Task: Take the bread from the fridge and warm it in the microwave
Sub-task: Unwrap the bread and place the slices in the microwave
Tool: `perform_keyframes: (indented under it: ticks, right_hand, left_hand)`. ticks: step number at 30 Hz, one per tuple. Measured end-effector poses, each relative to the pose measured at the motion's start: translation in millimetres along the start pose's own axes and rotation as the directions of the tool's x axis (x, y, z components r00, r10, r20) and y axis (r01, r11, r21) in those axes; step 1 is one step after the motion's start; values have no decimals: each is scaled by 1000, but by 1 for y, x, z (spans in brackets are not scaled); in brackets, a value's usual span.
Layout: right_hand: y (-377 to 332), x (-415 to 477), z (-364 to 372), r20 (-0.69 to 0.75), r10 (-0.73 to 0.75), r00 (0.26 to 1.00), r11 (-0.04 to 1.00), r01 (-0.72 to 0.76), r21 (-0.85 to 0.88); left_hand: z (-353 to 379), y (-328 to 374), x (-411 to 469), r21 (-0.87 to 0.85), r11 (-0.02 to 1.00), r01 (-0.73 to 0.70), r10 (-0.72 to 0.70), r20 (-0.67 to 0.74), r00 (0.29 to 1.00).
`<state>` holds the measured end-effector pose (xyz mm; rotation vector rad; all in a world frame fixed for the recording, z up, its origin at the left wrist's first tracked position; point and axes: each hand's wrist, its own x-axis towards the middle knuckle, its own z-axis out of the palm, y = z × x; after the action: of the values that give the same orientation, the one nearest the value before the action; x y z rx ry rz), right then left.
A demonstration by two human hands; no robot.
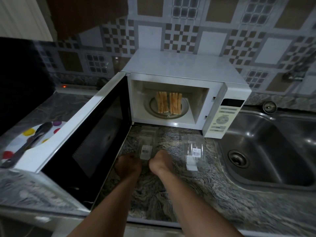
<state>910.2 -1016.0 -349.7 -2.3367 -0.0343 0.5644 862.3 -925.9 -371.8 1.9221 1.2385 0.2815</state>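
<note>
While the left hand point(128, 165) and the right hand point(160, 161) sit low on the counter point(230, 194), they are close on each side of a clear wrapper point(146, 151) with a barcode sticker. Their fingers look curled, but it is blurry there, so I cannot tell if they pinch the wrapper or only touch it. A second clear wrapper point(194, 151) lies a bit to the right. Both look empty.

The door point(95, 134) hangs wide open on the left. The bread point(175, 103) is inside the microwave point(179, 65), standing in two bunches on the round glass plate point(153, 108).

I think the job now is to clear the wrapper away and then shut the door. It would be good to lift the wrapper gently and put it to the side, out of the door's way. Then push the door until it shuts tight, and press the buttons point(222, 119) on the right. Keep the wrappers out of the sink point(282, 151).
</note>
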Motion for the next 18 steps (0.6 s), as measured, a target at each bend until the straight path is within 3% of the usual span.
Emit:
perform_keyframes:
  ticks: [5, 10, 13, 18]
  right_hand:
    - [-6, -14, -2, -33, -85, 996, 994, 82, -69]
    - [-10, -25, -25, -46, -144, 988, 974, 134, -185]
    - [-18, -35, -50, -105, -237, 966, 945, 204, -256]
    - [-20, -34, -92, -204, -323, 924, 908, 243, -340]
  left_hand:
    - [-2, 5, -3, 126, 990, -59, 58, 12, 998]
    - [-4, 12, -17, 63, 993, -99, 105, -94, 990]
    - [-9, 35, -36, -55, 967, -250, 241, -134, 961]
    - [-4, 73, -50, -27, 881, -472, 468, -93, 879]
